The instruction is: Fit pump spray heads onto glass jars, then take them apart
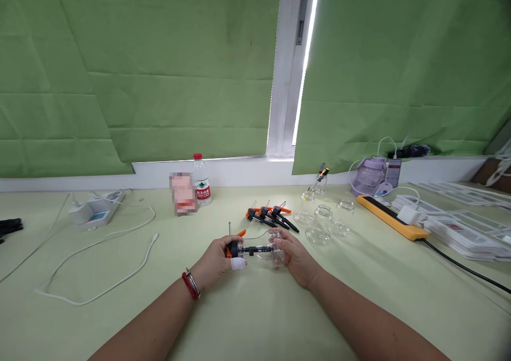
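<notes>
A clear glass bottle (261, 243) lies sideways between my hands, just above or on the table; I cannot tell which. My left hand (215, 261) is wrapped round its black-and-orange top (233, 248), from which a thin metal rod sticks up. White tape covers a digit of this hand. My right hand (294, 255) grips the wide base of the bottle. Inside the glass runs a black stem. Beyond my hands lie several similar black-and-orange tops (266, 212) with metal rods. To their right stand several open glass bottles (319, 225).
Screwdrivers (322, 173) stand in a jar at the back. A water bottle (202, 182), a purple jug (368, 177) and a phone (393, 172) are near the wall. White cables (107, 236), a white power strip (98, 212), an orange power strip (389, 217) and stacked white frames (463, 238) flank the work area.
</notes>
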Tool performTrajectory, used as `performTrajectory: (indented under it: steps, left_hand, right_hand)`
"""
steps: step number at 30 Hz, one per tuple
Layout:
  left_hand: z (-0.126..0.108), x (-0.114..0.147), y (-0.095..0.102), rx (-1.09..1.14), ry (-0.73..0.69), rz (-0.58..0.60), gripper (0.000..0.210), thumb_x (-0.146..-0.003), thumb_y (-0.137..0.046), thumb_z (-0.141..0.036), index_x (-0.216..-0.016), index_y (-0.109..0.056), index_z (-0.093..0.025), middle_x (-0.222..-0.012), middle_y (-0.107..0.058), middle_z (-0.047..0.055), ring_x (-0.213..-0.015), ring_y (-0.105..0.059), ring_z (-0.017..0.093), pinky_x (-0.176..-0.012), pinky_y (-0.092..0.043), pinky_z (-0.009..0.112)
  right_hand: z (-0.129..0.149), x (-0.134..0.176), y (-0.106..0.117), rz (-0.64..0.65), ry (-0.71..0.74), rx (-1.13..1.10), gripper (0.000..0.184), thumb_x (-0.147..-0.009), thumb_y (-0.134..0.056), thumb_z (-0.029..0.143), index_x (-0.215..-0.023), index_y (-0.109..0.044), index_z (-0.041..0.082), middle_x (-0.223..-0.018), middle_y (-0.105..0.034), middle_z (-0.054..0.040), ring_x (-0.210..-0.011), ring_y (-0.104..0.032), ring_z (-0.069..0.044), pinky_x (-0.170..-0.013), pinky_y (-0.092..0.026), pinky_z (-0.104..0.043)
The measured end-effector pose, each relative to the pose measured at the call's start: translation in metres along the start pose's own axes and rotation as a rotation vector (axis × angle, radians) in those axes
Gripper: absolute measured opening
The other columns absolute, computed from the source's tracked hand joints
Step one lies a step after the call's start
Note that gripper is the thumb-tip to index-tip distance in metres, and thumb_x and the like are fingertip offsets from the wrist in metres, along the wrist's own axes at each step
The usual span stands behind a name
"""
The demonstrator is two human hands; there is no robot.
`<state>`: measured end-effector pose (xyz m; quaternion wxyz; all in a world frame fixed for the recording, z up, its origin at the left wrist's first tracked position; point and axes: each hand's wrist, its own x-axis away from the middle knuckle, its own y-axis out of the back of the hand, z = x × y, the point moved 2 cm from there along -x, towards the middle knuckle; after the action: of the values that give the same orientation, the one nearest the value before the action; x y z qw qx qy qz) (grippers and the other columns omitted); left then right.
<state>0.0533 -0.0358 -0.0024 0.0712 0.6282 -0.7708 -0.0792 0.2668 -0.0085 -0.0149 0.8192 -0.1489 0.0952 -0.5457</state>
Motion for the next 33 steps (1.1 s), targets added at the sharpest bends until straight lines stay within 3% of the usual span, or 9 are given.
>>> performTrajectory:
  steps: [5, 12, 20, 26, 30, 33]
  left_hand:
    - [-0.002, 0.0, 0.001, 0.007, 0.007, -0.013, 0.056, -0.054, -0.079, -0.028, -0.105, -0.06, -0.017, -0.082, -0.062, 0.002, -0.072, -0.053, 0.015, -0.067, -0.044, 0.027]
    - [-0.004, 0.0, 0.002, -0.008, 0.009, -0.022, 0.056, -0.052, -0.08, -0.026, -0.104, -0.061, -0.017, -0.08, -0.061, 0.001, -0.069, -0.052, 0.014, -0.064, -0.043, 0.026]
    - [0.004, -0.002, 0.004, -0.045, -0.018, -0.012, 0.058, -0.053, -0.081, -0.028, -0.106, -0.06, -0.019, -0.086, -0.062, 0.002, -0.076, -0.055, 0.017, -0.07, -0.045, 0.028]
    - [0.002, -0.001, -0.001, -0.026, -0.027, 0.009, 0.058, -0.051, -0.082, -0.03, -0.104, -0.06, -0.018, -0.085, -0.063, 0.003, -0.076, -0.055, 0.017, -0.071, -0.045, 0.029]
    - [-0.003, 0.001, -0.002, -0.016, -0.034, 0.017, 0.056, -0.051, -0.082, -0.03, -0.101, -0.06, -0.018, -0.083, -0.062, 0.002, -0.075, -0.055, 0.017, -0.07, -0.045, 0.029]
    - [-0.006, 0.002, -0.001, -0.016, -0.035, 0.012, 0.055, -0.05, -0.082, -0.029, -0.1, -0.06, -0.018, -0.079, -0.061, 0.001, -0.072, -0.054, 0.016, -0.068, -0.044, 0.028]
  right_hand:
    - [0.001, 0.001, 0.002, -0.015, -0.011, 0.078, 0.042, -0.075, -0.064, 0.041, -0.111, -0.053, 0.024, -0.092, -0.052, -0.0027, -0.074, -0.054, -0.015, -0.049, -0.047, -0.023]
    - [-0.001, -0.003, 0.006, -0.053, -0.055, 0.14, 0.046, -0.075, -0.061, 0.052, -0.109, -0.051, 0.022, -0.081, -0.056, -0.0012, -0.058, -0.059, -0.013, -0.043, -0.045, -0.022]
    - [-0.003, -0.005, 0.01, -0.045, -0.076, 0.356, 0.047, -0.079, -0.048, 0.06, -0.101, -0.057, 0.019, -0.07, -0.062, 0.0, -0.035, -0.046, -0.006, -0.03, -0.03, -0.017]
    - [-0.007, -0.006, 0.013, -0.06, -0.182, 0.376, 0.055, -0.081, -0.037, 0.065, -0.098, -0.057, 0.016, -0.062, -0.064, -0.0038, -0.031, -0.042, -0.006, -0.029, -0.029, -0.017]
    - [-0.008, -0.004, 0.013, -0.033, -0.2, 0.341, 0.057, -0.081, -0.037, 0.066, -0.1, -0.058, 0.016, -0.064, -0.064, -0.0044, -0.036, -0.046, -0.009, -0.032, -0.033, -0.019]
    - [-0.005, -0.001, 0.011, -0.003, -0.181, 0.243, 0.053, -0.081, -0.041, 0.062, -0.11, -0.056, 0.019, -0.08, -0.065, -0.0051, -0.042, -0.049, -0.009, -0.035, -0.036, -0.02]
